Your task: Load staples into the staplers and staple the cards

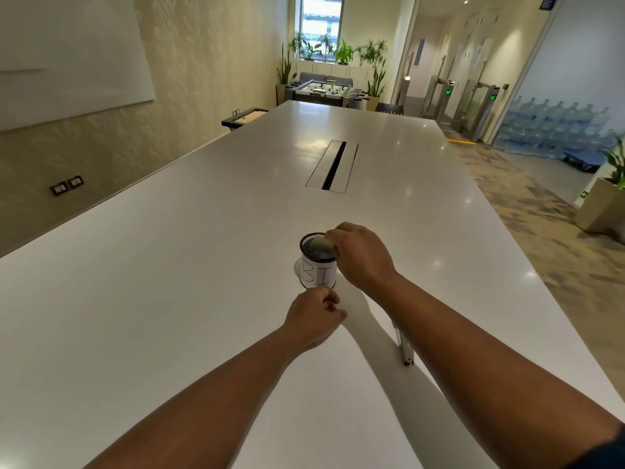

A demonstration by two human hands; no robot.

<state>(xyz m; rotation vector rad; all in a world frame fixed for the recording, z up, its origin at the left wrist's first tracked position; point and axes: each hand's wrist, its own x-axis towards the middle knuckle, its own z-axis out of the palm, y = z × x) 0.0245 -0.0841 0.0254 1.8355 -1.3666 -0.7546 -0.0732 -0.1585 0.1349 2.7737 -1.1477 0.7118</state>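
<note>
Long white counter [203, 265] in an office lounge, with a cable slot [333, 165] set into its middle and potted plants [341, 54] and a foosball table [324, 89] beyond its far end. Water bottles [554, 126] are stacked behind glass, off to the right of the counter.

Black mesh cup [318, 262] stands upright on the counter, nearer than the cable slot, wrapped in white paper with handwritten "BI" showing. Right hand [363, 258] is over the cup's right rim, fingers pinched on a small pale card [320, 244] that is tilted and partly inside the cup mouth; grip is closed on that card. Left hand [314, 318] sits just in front of the cup base, fingers curled into a loose fist with thumb and forefinger pressed together; cannot tell whether anything is pinched in it, so that grip reads clenched, contents unclear.

Silver stapler [404, 346] lies on the counter to the right of and nearer than the cup, mostly hidden under the right forearm, only its narrow metal end showing; cannot tell if it is open or loaded. Both forearms are bare and reach in from the near edge toward the cup; a dark sleeve edge [608, 448] shows on the right arm at the frame corner.
</note>
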